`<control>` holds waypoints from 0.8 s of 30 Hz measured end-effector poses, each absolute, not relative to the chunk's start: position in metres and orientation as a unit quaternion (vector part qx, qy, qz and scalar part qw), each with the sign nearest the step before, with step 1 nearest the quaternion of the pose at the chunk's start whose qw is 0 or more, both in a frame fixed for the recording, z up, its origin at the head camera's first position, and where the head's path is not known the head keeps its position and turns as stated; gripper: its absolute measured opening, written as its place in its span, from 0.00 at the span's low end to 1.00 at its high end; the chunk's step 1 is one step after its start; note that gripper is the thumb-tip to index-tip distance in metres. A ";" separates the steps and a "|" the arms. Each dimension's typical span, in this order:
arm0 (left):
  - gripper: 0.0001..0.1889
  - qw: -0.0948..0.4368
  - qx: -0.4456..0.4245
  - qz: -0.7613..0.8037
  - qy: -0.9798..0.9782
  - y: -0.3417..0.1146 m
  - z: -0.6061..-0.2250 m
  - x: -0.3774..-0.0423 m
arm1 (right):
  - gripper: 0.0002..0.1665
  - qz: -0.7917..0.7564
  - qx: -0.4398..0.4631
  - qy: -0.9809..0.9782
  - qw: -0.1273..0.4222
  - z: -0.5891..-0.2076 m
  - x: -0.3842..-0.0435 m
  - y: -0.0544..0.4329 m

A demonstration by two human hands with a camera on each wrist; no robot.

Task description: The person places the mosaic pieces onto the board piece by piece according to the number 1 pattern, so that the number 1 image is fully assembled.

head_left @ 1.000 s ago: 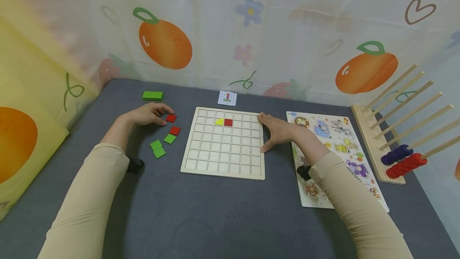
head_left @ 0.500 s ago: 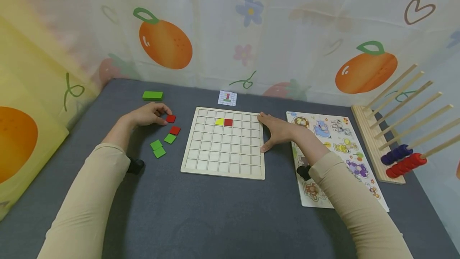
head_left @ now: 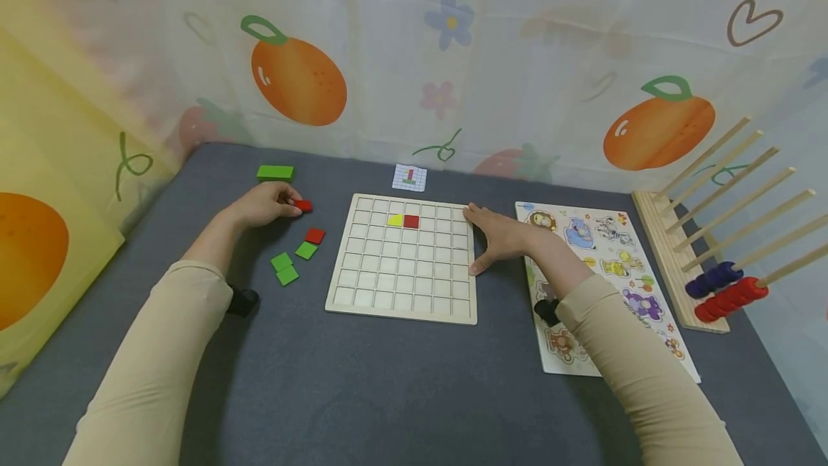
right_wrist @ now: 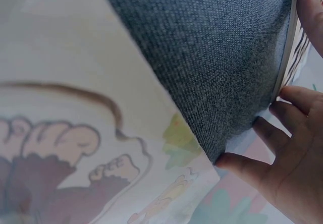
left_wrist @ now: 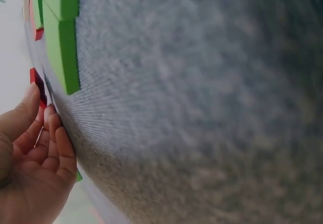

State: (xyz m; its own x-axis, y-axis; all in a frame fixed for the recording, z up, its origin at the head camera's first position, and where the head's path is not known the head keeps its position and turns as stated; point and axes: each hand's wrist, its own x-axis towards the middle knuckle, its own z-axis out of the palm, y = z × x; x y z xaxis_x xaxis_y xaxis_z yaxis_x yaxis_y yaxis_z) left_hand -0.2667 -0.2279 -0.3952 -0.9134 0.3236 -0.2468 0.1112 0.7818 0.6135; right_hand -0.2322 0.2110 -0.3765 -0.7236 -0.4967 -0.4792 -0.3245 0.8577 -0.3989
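My left hand (head_left: 261,205) pinches a red square tile (head_left: 302,205) between thumb and fingers, at the left of the table. In the left wrist view the tile (left_wrist: 36,80) is tilted, just above the cloth. My right hand (head_left: 503,234) rests along the right edge of a wooden grid board (head_left: 397,282), thumb and fingers spread and fairly straight. On the board, a yellow piece (head_left: 395,220) with a cut corner sits beside a red tile (head_left: 410,221). Another red tile (head_left: 315,236) and several green tiles (head_left: 287,275) lie between my left arm and the board.
A green block (head_left: 275,173) lies beyond my left hand. Behind the board is a small pattern card (head_left: 410,177). An animal puzzle board (head_left: 556,362) lies partly under my right forearm. Farther right stands a wooden peg rack (head_left: 710,320) with blue and red rings.
My left hand has pinched the red tile that lay flat, raising and tilting it slightly away from the other tiles. The right hand and the board have stayed put.
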 end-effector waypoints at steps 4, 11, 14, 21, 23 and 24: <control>0.17 0.159 0.119 0.305 0.931 -0.223 -0.393 -0.268 | 0.71 -0.144 -0.225 0.918 0.295 -0.377 -0.232 0.211; 0.17 0.159 0.128 0.302 0.931 -0.207 -0.386 -0.265 | 0.71 -0.144 -0.223 0.918 0.294 -0.378 -0.233 0.210; 0.17 0.155 0.133 0.304 0.930 -0.201 -0.385 -0.264 | 0.71 -0.144 -0.223 0.918 0.294 -0.379 -0.233 0.210; 0.16 0.152 0.146 0.320 0.924 -0.188 -0.387 -0.266 | 0.71 -0.145 -0.223 0.918 0.294 -0.378 -0.234 0.211; 0.16 0.153 0.151 0.324 0.921 -0.184 -0.386 -0.266 | 0.70 -0.146 -0.225 0.917 0.294 -0.378 -0.234 0.211; 0.16 0.154 0.155 0.325 0.920 -0.181 -0.386 -0.266 | 0.70 -0.145 -0.226 0.917 0.294 -0.378 -0.234 0.211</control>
State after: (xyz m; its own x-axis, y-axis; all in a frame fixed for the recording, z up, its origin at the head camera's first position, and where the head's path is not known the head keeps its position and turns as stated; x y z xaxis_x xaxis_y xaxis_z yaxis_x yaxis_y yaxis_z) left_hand -0.2659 -0.1814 -0.3859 -0.9043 0.3856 -0.1832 0.1848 0.7404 0.6462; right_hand -0.2337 0.2113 -0.3779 -0.7248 -0.5003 -0.4737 -0.3292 0.8555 -0.3997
